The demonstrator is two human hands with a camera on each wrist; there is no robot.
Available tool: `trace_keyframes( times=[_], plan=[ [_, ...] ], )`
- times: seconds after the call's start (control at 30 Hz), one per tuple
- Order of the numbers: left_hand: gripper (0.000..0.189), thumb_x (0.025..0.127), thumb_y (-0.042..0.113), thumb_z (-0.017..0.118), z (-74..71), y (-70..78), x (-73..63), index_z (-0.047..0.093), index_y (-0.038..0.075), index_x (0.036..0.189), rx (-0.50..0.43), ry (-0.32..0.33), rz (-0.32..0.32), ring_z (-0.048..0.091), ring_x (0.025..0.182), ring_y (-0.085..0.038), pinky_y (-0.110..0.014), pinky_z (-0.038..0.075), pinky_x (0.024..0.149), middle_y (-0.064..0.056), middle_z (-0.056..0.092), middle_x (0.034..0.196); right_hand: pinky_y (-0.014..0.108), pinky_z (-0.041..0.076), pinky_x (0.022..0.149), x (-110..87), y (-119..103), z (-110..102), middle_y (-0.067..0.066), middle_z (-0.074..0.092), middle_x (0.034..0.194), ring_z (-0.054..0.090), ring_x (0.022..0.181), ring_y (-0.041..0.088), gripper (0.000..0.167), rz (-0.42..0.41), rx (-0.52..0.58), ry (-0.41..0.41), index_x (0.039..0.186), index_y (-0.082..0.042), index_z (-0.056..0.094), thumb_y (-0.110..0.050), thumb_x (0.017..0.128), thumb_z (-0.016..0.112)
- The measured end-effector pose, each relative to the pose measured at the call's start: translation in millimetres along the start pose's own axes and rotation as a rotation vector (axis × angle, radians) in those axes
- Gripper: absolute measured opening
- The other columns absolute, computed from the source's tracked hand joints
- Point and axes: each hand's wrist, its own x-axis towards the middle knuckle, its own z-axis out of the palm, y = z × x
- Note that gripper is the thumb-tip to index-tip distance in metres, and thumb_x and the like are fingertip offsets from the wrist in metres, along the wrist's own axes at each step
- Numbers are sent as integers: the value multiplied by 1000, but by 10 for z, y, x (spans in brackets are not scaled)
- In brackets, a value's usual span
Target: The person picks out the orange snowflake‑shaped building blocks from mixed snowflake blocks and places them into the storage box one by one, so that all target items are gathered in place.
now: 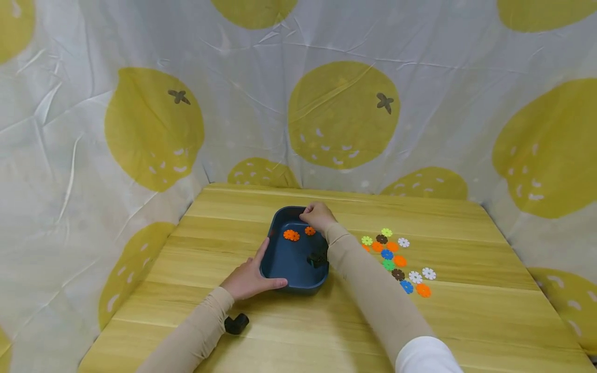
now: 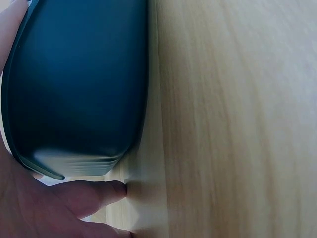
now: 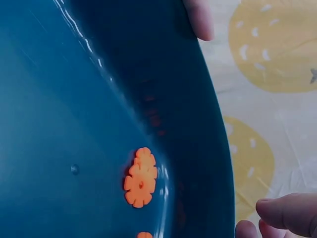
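Observation:
My left hand [image 1: 247,280] grips the near left corner of a dark blue rectangular tray [image 1: 291,269]. Its thumb lies along the near rim and its fingers along the left side; the tray's outer wall [image 2: 79,79] fills much of the left wrist view. Inside the tray, two overlapping orange snowflake-shaped discs [image 1: 291,235] lie near the far end, with a single orange disc [image 1: 310,231] to their right. Over the far right part of the tray is my right hand [image 1: 318,216], fingers bent. No piece shows between its fingertips, which are partly hidden.
Right of the tray, loose snowflake discs [image 1: 387,254] in orange, blue, green, brown, white and yellow-green are spread over the wooden table [image 1: 485,290]. A lemon-patterned curtain [image 1: 247,109] stands behind the table and on both sides. Black devices [image 1: 237,324] sit at the wrists.

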Motion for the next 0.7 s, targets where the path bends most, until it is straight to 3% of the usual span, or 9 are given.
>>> trace_keyframes(
  times=[0.33,0.7],
  plan=[
    [125,74,72,77,7,2,25,1,33,165,8,0,6,44,139,-56,-67,45,103,-36,37,155,29,44,68,-43,-10,-61,1,50,77,49,68,17,18,-8,-12,-12,81,-9,60,-15,97,67],
    [126,73,73,77,17,-13,46,-2,36,164,24,-2,-7,41,140,-56,-67,45,103,-38,34,156,32,41,71,-93,30,-269,0,45,76,45,69,18,22,-16,-27,18,80,-11,56,-18,97,67]
  ],
)
